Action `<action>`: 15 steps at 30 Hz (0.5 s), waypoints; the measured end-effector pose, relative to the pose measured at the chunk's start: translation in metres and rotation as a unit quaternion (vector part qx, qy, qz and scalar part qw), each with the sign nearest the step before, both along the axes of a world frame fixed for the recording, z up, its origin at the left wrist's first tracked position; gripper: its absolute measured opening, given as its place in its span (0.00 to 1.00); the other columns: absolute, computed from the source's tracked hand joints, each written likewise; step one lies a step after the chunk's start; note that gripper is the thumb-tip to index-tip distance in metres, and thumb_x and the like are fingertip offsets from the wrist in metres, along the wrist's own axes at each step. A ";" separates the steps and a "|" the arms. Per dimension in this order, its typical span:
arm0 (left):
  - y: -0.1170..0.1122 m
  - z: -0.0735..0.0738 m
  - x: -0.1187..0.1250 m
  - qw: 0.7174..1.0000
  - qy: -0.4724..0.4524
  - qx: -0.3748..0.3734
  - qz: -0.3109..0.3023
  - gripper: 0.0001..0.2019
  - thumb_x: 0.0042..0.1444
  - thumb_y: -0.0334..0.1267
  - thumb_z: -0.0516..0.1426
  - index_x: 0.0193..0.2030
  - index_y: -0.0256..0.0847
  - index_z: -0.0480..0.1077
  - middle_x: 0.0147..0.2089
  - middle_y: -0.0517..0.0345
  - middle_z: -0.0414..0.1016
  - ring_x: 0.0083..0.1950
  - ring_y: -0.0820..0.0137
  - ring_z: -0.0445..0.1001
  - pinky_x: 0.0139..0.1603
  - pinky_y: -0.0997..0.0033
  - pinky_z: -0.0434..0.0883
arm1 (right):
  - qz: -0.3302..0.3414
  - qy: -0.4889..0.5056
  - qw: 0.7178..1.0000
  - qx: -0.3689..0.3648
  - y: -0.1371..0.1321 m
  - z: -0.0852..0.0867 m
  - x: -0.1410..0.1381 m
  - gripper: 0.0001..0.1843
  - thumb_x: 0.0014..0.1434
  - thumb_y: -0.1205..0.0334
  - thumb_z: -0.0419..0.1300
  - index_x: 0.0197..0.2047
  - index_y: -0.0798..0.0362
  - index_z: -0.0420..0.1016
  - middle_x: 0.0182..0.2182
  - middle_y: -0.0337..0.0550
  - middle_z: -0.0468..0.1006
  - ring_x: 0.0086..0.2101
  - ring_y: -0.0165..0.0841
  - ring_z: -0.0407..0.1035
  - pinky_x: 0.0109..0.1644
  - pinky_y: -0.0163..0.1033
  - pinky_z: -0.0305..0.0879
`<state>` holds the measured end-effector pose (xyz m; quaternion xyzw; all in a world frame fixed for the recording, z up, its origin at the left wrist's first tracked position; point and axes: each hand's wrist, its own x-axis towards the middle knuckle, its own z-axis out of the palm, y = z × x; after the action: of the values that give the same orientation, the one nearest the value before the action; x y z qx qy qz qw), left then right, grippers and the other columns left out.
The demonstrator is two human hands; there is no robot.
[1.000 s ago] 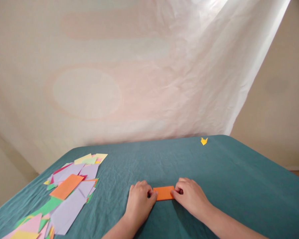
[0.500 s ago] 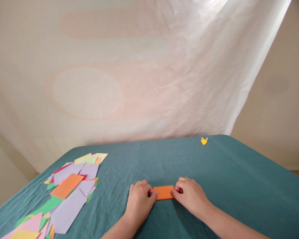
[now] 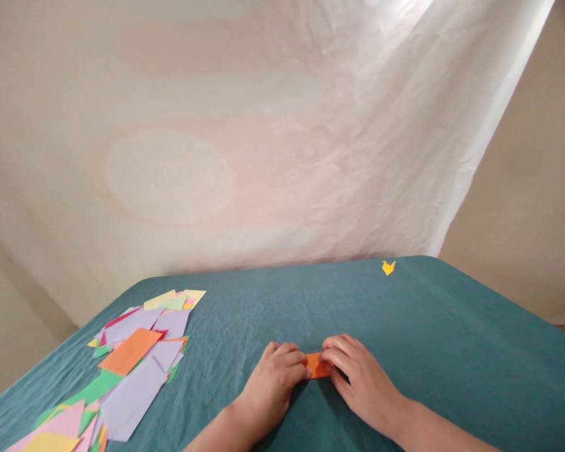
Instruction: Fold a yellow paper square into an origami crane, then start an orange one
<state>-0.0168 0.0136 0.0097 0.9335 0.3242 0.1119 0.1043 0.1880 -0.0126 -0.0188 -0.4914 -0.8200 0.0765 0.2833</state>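
A small folded piece of orange paper [image 3: 317, 366] lies on the table near its front, between my two hands. My left hand [image 3: 279, 375] is closed at the paper's left end, its fingers and thumb covering that edge. At the right end, my right hand [image 3: 351, 370] has its fingertips on the paper, with the thumb below and the fingers curled over it. Only the middle strip of the orange paper shows; both ends are hidden under the fingers.
A spread heap of coloured paper sheets [image 3: 139, 392] covers the left side of the table. A small yellow folded paper bird [image 3: 388, 268] sits near the far right edge. The table wears a dark green cloth [image 3: 428, 339]; a pale sheet [image 3: 273, 169] hangs behind it.
Both hands have moved inward over the orange paper's ends, so less of it shows. The right fingers have come forward over the paper. The view has shifted slightly.
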 end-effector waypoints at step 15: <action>-0.005 0.012 -0.007 0.997 0.060 0.027 -0.050 0.17 0.57 0.25 0.48 0.49 0.46 0.68 0.48 0.55 0.74 0.50 0.65 0.70 0.51 0.67 0.63 | 0.128 -0.142 0.981 0.024 -0.001 0.011 0.008 0.11 0.65 0.67 0.51 0.46 0.47 0.72 0.39 0.38 0.75 0.40 0.34 0.64 0.47 0.42 0.53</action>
<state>-0.0237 0.0089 0.0217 0.9560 0.2800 0.0591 0.0644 0.1958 -0.0140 -0.0074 -0.3811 -0.9096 0.0220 0.1638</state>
